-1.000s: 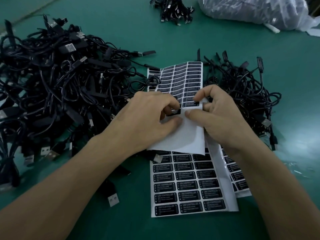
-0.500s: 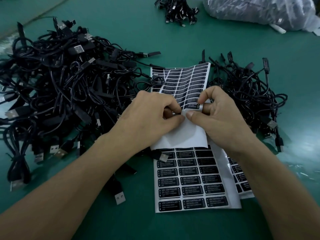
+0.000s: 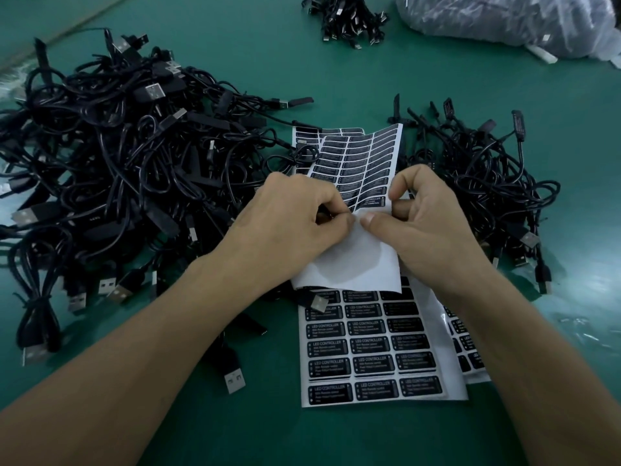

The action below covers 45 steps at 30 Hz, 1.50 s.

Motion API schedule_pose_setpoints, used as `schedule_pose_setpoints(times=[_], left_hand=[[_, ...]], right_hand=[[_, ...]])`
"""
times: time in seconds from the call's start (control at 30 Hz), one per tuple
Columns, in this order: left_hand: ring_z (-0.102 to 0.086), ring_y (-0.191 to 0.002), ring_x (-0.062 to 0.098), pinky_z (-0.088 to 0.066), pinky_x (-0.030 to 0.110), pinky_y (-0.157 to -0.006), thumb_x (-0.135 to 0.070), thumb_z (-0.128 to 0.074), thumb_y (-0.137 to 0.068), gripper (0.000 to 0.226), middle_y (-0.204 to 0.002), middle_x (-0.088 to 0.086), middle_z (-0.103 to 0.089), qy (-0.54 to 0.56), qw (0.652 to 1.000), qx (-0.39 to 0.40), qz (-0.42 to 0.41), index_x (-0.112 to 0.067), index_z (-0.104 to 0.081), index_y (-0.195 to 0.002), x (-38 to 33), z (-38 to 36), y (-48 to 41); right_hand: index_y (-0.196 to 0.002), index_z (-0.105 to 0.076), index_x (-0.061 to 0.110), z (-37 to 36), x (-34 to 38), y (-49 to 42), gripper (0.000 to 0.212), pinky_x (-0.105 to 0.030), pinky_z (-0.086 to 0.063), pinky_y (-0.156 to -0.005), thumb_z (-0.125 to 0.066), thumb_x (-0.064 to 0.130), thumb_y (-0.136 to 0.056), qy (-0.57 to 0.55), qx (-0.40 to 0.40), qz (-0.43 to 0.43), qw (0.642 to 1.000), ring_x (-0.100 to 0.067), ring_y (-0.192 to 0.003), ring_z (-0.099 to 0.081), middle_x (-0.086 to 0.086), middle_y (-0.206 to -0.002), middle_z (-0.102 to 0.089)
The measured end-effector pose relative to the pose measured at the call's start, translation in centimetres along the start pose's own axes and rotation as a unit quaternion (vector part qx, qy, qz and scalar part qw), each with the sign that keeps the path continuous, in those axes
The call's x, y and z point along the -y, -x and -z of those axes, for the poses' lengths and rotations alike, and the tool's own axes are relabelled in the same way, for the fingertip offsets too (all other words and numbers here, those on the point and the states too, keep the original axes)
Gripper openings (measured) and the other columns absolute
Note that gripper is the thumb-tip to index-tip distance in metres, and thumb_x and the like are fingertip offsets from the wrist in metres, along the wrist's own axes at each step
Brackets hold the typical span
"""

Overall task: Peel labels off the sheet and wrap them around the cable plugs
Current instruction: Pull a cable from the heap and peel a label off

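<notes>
Peeling step: left hand [image 3: 289,223] and right hand [image 3: 433,227] both pinch the bent label sheet [image 3: 356,264]; next, pull one label [image 3: 371,200] free.

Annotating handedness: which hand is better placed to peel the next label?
Likely left: left hand pinches at the bent edge of the held label sheet, beside the nearest label; right hand steadies the fold.

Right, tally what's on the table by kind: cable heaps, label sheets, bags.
Cable heaps: 3 (left heap, right heap, far bundle)
Label sheets, as far as they show: 3 (held sheet, flat sheet, sheet beneath)
Plastic bag: 1
Total: 7
</notes>
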<state>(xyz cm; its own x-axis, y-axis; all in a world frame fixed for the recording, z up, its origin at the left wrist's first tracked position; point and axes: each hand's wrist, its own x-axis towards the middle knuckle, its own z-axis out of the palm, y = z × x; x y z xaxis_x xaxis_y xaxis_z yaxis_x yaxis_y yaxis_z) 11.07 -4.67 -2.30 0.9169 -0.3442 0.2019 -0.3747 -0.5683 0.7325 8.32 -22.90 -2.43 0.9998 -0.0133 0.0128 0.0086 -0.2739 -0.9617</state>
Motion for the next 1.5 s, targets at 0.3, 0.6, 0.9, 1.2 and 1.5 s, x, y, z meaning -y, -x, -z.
schedule_pose_setpoints(times=[0.3, 0.6, 0.9, 1.2, 1.5], left_hand=[[-0.063, -0.062, 0.004, -0.058, 0.038, -0.062, -0.037, -0.070, -0.088, 0.015, -0.068, -0.013, -0.069, -0.011, 0.999, -0.026, -0.037, -0.025, -0.078, -0.086, 0.0, -0.1, 0.1], [-0.066, -0.066, 0.009, -0.058, 0.043, -0.066, -0.041, -0.077, -0.085, 0.014, -0.068, -0.012, -0.070, 0.003, 1.000, 0.016, -0.007, -0.027, -0.077, -0.081, -0.1, 0.2, 0.0], [-0.068, -0.068, 0.011, -0.059, 0.040, -0.068, -0.024, -0.072, -0.089, 0.013, -0.069, -0.015, -0.072, 0.036, 0.999, -0.017, 0.007, -0.028, -0.075, -0.076, 0.1, 0.4, -0.3], [-0.057, -0.052, 0.001, -0.041, 0.011, -0.051, -0.015, -0.069, -0.088, 0.030, -0.059, -0.026, -0.065, 0.062, 0.992, -0.107, -0.002, -0.034, -0.069, -0.064, 0.0, 0.5, -0.3], [-0.050, -0.044, -0.003, -0.034, 0.005, -0.048, -0.014, -0.071, -0.086, 0.017, -0.046, -0.024, -0.055, 0.062, 0.994, -0.095, -0.005, -0.020, -0.077, -0.071, -0.2, 0.4, -0.3]], right_hand=[[-0.086, -0.044, 0.028, -0.1, 0.3, 0.1, 0.030, -0.037, -0.033, -0.054, -0.067, 0.008, -0.086, -0.016, -0.027, 0.002, 0.999, -0.023, -0.061, -0.038, -0.013, -0.068, -0.050], [-0.089, -0.045, 0.028, -0.7, 0.6, 0.3, 0.026, -0.045, -0.041, -0.063, -0.069, 0.018, -0.083, -0.027, -0.009, -0.003, 1.000, -0.027, -0.067, -0.048, -0.037, -0.085, -0.059], [-0.091, -0.043, 0.026, -0.4, 0.3, 0.3, 0.030, -0.034, -0.038, -0.054, -0.066, 0.007, -0.089, 0.004, -0.038, 0.006, 0.999, -0.018, -0.056, -0.042, -0.012, -0.060, -0.051], [-0.109, -0.047, 0.035, 0.3, 1.0, 0.9, 0.038, -0.026, -0.039, -0.052, -0.067, 0.034, -0.076, 0.295, -0.117, 0.014, 0.948, -0.014, -0.068, -0.049, 0.000, -0.085, -0.055], [-0.087, -0.056, 0.021, -2.3, 1.7, 1.5, 0.029, -0.029, -0.043, -0.062, -0.070, 0.045, -0.080, 0.360, -0.134, 0.187, 0.904, -0.013, -0.079, -0.048, 0.005, -0.088, -0.050]])
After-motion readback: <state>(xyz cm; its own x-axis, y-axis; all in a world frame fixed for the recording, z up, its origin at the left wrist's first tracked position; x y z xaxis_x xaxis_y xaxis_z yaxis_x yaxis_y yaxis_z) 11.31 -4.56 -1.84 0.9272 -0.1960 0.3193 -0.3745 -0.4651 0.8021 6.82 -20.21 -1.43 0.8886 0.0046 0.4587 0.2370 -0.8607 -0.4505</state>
